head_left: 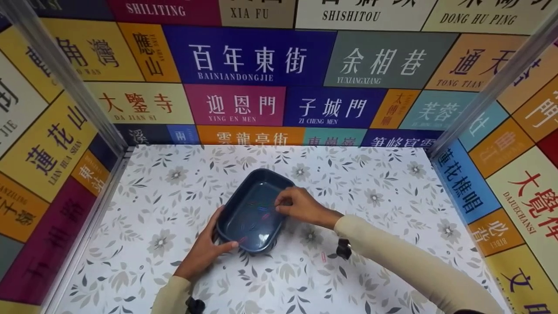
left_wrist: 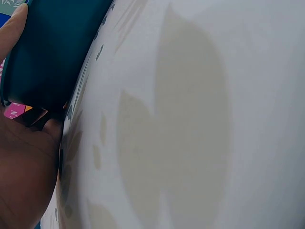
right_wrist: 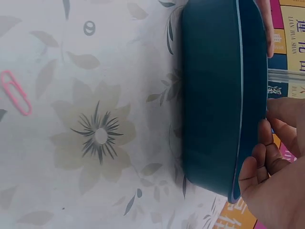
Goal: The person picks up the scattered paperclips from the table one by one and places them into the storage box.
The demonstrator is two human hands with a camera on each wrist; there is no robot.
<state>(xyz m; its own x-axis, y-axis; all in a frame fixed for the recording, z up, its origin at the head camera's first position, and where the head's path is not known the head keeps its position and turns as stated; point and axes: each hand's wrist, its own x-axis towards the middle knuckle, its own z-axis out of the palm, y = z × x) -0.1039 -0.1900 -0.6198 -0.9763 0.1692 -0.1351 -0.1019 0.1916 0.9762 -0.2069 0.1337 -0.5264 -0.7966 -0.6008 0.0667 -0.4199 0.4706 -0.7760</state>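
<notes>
A deep blue rectangular dish (head_left: 253, 192) with rounded corners sits on the table. Several small coloured paper clips (head_left: 265, 216) lie scattered on its bottom. My left hand (head_left: 205, 248) grips the dish at its near left side, thumb over the rim and fingers along the outer wall. Over the right rim is my right hand (head_left: 303, 207), its fingers bent and the thumb near the index fingertip; I cannot tell whether a clip is between them. In the right wrist view the bent fingertips (right_wrist: 264, 133) overlap the dish's rim.
A pink paper clip (head_left: 323, 256) lies on the table to the right of the dish, near my right wrist. The tabletop (head_left: 144, 196) has a floral leaf print. Panels with coloured place-name signs (head_left: 253, 56) stand around its back and sides.
</notes>
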